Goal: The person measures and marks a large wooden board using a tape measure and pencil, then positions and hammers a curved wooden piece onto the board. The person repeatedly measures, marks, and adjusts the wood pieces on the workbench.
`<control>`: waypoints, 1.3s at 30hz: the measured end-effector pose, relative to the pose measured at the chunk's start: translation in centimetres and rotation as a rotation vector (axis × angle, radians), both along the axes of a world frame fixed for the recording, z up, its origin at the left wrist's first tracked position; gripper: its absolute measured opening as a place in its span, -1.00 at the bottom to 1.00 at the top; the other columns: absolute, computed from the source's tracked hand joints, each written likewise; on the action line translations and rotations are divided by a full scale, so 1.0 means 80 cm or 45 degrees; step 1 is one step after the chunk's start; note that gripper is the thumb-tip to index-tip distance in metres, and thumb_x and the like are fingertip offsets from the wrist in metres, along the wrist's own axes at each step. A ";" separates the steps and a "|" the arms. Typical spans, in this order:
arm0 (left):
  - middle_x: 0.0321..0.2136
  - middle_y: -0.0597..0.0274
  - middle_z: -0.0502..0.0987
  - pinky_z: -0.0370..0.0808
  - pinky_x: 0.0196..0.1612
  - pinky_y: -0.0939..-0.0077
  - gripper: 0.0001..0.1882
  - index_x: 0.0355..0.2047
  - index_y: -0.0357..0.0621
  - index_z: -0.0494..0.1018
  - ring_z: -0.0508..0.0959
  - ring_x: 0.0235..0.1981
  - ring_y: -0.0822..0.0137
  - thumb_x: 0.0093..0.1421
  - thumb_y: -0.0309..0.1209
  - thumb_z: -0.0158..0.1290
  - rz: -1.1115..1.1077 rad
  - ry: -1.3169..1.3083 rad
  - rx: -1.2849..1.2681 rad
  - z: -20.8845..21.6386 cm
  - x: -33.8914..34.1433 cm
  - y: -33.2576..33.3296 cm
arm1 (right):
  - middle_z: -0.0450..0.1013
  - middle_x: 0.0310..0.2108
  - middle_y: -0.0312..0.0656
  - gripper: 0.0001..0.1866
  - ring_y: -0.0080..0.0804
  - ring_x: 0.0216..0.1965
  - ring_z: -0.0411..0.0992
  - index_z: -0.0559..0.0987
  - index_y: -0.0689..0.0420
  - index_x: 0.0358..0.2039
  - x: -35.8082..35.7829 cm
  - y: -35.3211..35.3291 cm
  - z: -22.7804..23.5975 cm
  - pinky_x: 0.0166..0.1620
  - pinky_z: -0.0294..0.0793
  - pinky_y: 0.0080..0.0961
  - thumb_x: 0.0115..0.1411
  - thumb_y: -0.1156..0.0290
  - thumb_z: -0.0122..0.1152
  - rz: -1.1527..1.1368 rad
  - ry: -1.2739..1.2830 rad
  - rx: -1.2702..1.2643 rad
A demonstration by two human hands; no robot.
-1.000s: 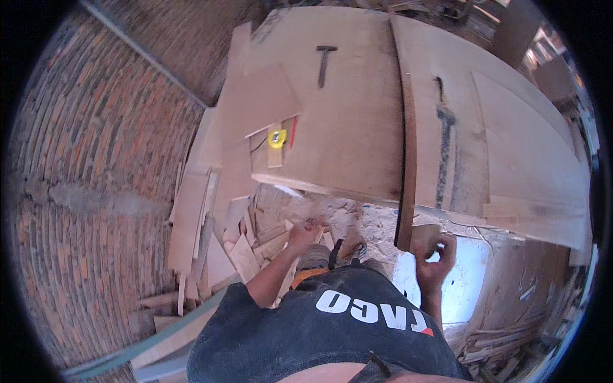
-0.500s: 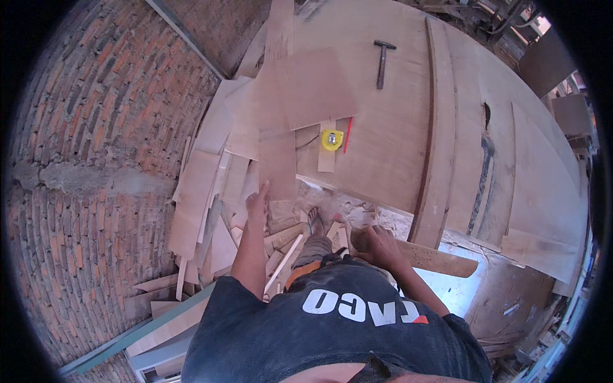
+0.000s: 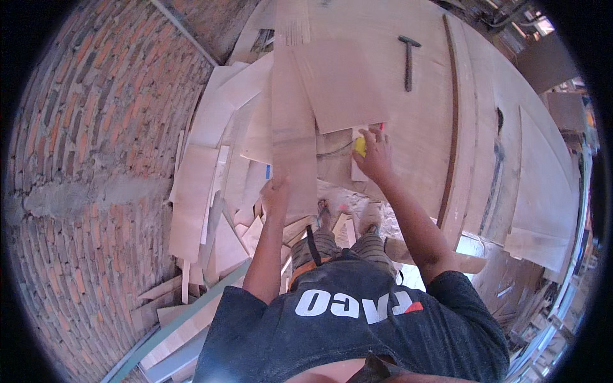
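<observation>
My left hand is closed on the near left edge of a long plywood strip that runs away from me. A small blue item, too small to name, shows just beyond that hand. To the right, my right hand has its fingers curled round a yellow tape measure, partly covered by the hand. Under it lies a short pale wood piece. A thin red stick is mostly hidden behind the fingers. A squarish plywood panel overlaps the strip's right side.
A hammer lies on the large plywood sheet. Further right runs a long wooden plank. Offcuts lean and pile along the brick wall at left. My feet stand among wood scraps below the sheet's near edge.
My right hand has left a board near my waist, reached forward and closed on the tape measure. My left hand, earlier with a finger extended on the plywood strip, now grips its edge.
</observation>
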State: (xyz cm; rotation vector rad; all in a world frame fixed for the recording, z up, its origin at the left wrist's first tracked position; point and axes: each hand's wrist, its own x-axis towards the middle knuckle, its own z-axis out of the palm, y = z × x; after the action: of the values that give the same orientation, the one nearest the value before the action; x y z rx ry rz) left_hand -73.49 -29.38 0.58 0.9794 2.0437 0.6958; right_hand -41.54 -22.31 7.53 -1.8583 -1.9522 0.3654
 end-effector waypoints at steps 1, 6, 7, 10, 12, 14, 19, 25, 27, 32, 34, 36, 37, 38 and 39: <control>-0.41 0.00 0.69 0.56 -0.21 0.19 -0.56 -0.26 -0.28 0.67 0.67 -0.34 0.15 0.17 -0.08 0.38 0.036 0.067 0.070 -0.008 -0.023 -0.010 | 0.39 0.19 0.10 -0.35 0.21 0.22 0.35 0.49 0.09 0.21 -0.006 0.013 -0.010 0.25 0.41 0.09 0.13 0.21 0.48 0.002 -0.004 0.032; -0.47 0.01 0.67 0.54 -0.28 0.14 -0.59 -0.35 -0.27 0.64 0.64 -0.43 0.10 0.16 -0.10 0.38 0.116 0.247 0.146 0.042 -0.110 -0.067 | 0.35 0.24 0.07 -0.32 0.20 0.26 0.32 0.48 0.02 0.25 -0.010 0.010 -0.054 0.26 0.37 0.15 0.13 0.17 0.48 0.070 -0.089 -0.097; -0.48 0.02 0.66 0.54 -0.29 0.15 -0.59 -0.34 -0.27 0.64 0.64 -0.44 0.12 0.16 -0.10 0.38 0.159 0.257 0.144 0.047 -0.128 -0.086 | 0.33 0.27 0.06 -0.31 0.20 0.29 0.29 0.48 0.00 0.27 -0.012 0.007 -0.048 0.29 0.34 0.16 0.13 0.16 0.48 0.107 -0.134 -0.116; -0.51 0.03 0.65 0.52 -0.34 0.18 -0.60 -0.31 -0.27 0.66 0.62 -0.47 0.14 0.18 -0.11 0.38 0.260 0.367 0.088 0.061 -0.163 -0.132 | 0.26 0.36 0.06 -0.28 0.21 0.38 0.21 0.47 -0.04 0.32 -0.018 -0.009 -0.043 0.37 0.22 0.20 0.14 0.16 0.47 0.040 -0.241 0.015; -0.52 0.04 0.65 0.51 -0.36 0.19 -0.59 -0.29 -0.29 0.66 0.61 -0.50 0.15 0.19 -0.11 0.37 0.350 0.338 0.096 0.056 -0.182 -0.170 | 0.21 0.40 0.05 -0.25 0.21 0.42 0.17 0.46 -0.06 0.35 -0.017 -0.016 -0.040 0.41 0.15 0.20 0.14 0.18 0.47 0.034 -0.213 0.118; -0.52 0.04 0.65 0.51 -0.37 0.20 -0.57 -0.28 -0.31 0.67 0.60 -0.52 0.16 0.20 -0.10 0.35 0.457 0.180 0.176 0.029 -0.194 -0.216 | 0.18 0.43 0.06 -0.23 0.20 0.45 0.14 0.44 -0.07 0.37 -0.012 -0.026 -0.032 0.44 0.09 0.19 0.14 0.20 0.47 0.117 -0.109 0.158; -0.48 -0.01 0.67 0.56 -0.27 0.15 -0.49 -0.26 -0.30 0.69 0.68 -0.41 0.12 0.19 0.01 0.29 0.656 0.104 0.000 0.062 -0.140 -0.293 | 0.24 0.39 0.07 -0.30 0.19 0.42 0.18 0.50 -0.01 0.29 -0.019 -0.057 -0.010 0.42 0.14 0.20 0.11 0.31 0.50 0.331 -0.003 0.238; -0.32 -0.07 0.72 0.61 -0.12 0.00 -0.54 -0.21 -0.09 0.70 0.72 -0.20 -0.09 0.19 0.05 0.19 0.811 0.487 -0.318 0.121 -0.052 -0.432 | 0.31 0.29 0.10 -0.44 0.20 0.37 0.25 0.55 0.10 0.18 -0.025 -0.144 0.004 0.36 0.25 0.23 0.15 0.39 0.46 0.680 0.160 0.335; -0.28 -0.06 0.72 0.60 -0.10 -0.05 -0.61 -0.21 -0.03 0.69 0.71 -0.18 -0.11 0.21 0.00 0.15 0.829 0.587 -0.437 0.151 -0.015 -0.494 | 0.31 0.27 0.11 -0.48 0.20 0.35 0.26 0.55 0.14 0.15 -0.019 -0.184 0.001 0.35 0.27 0.22 0.17 0.40 0.44 0.799 0.180 0.324; -0.30 0.01 0.72 0.61 -0.11 -0.03 -0.74 -0.26 0.01 0.67 0.72 -0.18 -0.04 0.29 -0.14 0.11 0.779 0.777 -0.653 0.187 0.062 -0.675 | 0.34 0.23 0.14 -0.56 0.17 0.30 0.31 0.56 0.19 0.08 0.008 -0.281 -0.025 0.33 0.31 0.13 0.20 0.40 0.40 1.060 0.206 0.144; -0.32 0.06 0.71 0.62 -0.12 0.00 -0.74 -0.25 0.00 0.68 0.73 -0.19 0.00 0.28 -0.14 0.13 0.724 0.871 -0.672 0.198 0.083 -0.739 | 0.37 0.20 0.14 -0.55 0.17 0.26 0.34 0.57 0.20 0.09 0.014 -0.315 -0.043 0.31 0.33 0.09 0.19 0.40 0.40 1.223 0.163 0.146; -0.34 0.09 0.71 0.63 -0.15 0.03 -0.76 -0.27 -0.01 0.69 0.73 -0.21 0.03 0.25 -0.17 0.16 0.677 0.931 -0.687 0.209 0.104 -0.798 | 0.40 0.17 0.14 -0.54 0.16 0.23 0.36 0.57 0.20 0.10 0.007 -0.350 -0.040 0.30 0.35 0.06 0.19 0.40 0.40 1.371 0.111 0.143; -0.35 0.11 0.71 0.63 -0.17 0.05 -0.78 -0.30 -0.02 0.69 0.74 -0.22 0.04 0.23 -0.18 0.18 0.656 0.952 -0.694 0.218 0.113 -0.824 | 0.41 0.15 0.13 -0.53 0.15 0.22 0.37 0.57 0.20 0.10 0.004 -0.377 -0.035 0.29 0.36 0.06 0.18 0.40 0.40 1.435 0.086 0.135; -0.36 0.13 0.72 0.64 -0.19 0.08 -0.79 -0.32 -0.03 0.69 0.74 -0.23 0.05 0.20 -0.20 0.20 0.633 0.979 -0.706 0.226 0.119 -0.852 | 0.42 0.14 0.13 -0.52 0.15 0.20 0.38 0.57 0.20 0.11 -0.006 -0.404 -0.028 0.28 0.37 0.05 0.17 0.39 0.41 1.496 0.067 0.125; -0.37 0.14 0.72 0.64 -0.21 0.10 -0.82 -0.35 -0.01 0.70 0.74 -0.24 0.06 0.17 -0.22 0.22 0.580 0.977 -0.742 0.224 0.123 -0.879 | 0.43 0.13 0.12 -0.50 0.14 0.21 0.38 0.57 0.20 0.13 -0.017 -0.423 -0.027 0.28 0.37 0.05 0.16 0.39 0.42 1.557 0.069 0.092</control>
State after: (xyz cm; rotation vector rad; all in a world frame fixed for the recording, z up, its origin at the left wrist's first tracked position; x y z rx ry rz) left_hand -63.66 -99.70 18.48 0.4532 2.9454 -0.1376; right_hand -42.90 -56.18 5.37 -0.3856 -2.7694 0.6386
